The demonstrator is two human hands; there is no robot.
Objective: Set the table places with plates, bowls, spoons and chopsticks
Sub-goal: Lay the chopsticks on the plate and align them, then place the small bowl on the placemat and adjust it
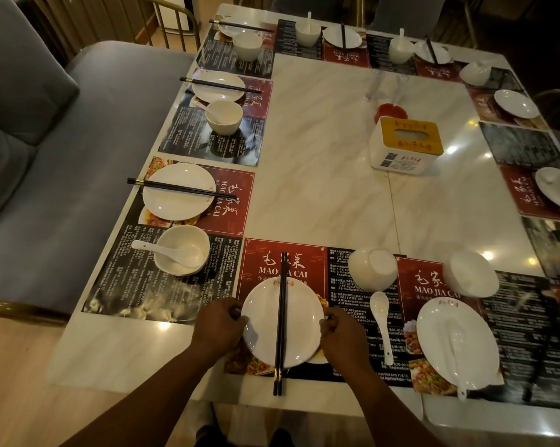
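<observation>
Plates, bowls, spoons and chopsticks appear complete at the left-side places; see the left plate [178,201] and left bowl [182,243]. At the near edge, your left hand [219,324] and right hand [341,333] grip opposite rims of the near plate [262,327] with curled fingers. Chopsticks [281,317] lie across it. To its right, a bowl [373,269] appears overturned and a spoon [381,321] lies on the mat. Treat this place as unfinished. The right plate [433,330] shows no chopsticks.

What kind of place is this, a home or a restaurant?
Probably a Chinese restaurant: printed Mao Jia Cai placemats all round the table, a branded tissue box with QR codes, and a plate with chopsticks at many places.
</observation>
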